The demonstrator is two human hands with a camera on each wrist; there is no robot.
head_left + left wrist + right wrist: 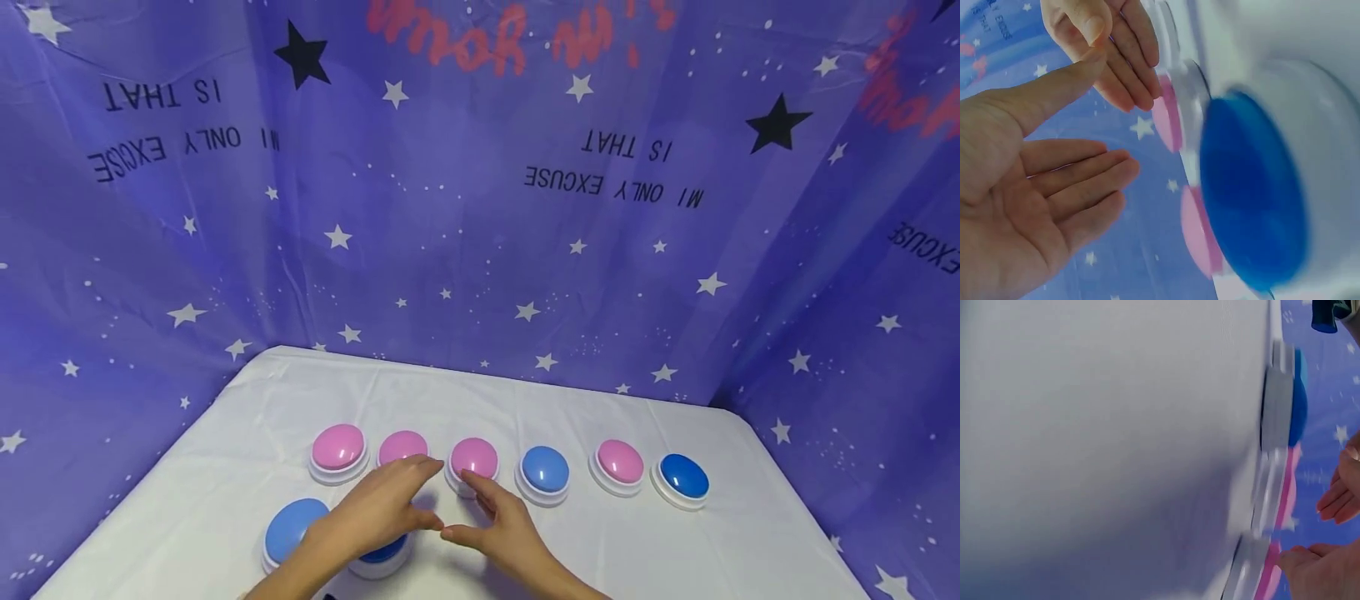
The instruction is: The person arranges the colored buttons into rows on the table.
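Note:
Both hands hover over the white table among round push buttons with white bases. My left hand [382, 508] overlaps a dark blue button [386, 552] and the lower edge of a pink button [403, 446] in the head view. Its fingers extend forward, with the thumb turned inward. Opposite it, my right hand [506, 525] has gently bent fingers and overlaps the edge of another pink button [474, 458]. The two thumb tips meet in the left wrist view, where the left palm [1016, 212] shows and the right hand [1107, 56] appears above it. Neither hand holds anything.
In the back row are also a pink button [339, 447] at left, then a light blue button [545, 469], a pink button [620, 461] and a dark blue button [684, 476] rightward. A light blue button [295, 529] stands front left. Purple starry cloth [450, 208] surrounds the table [675, 558].

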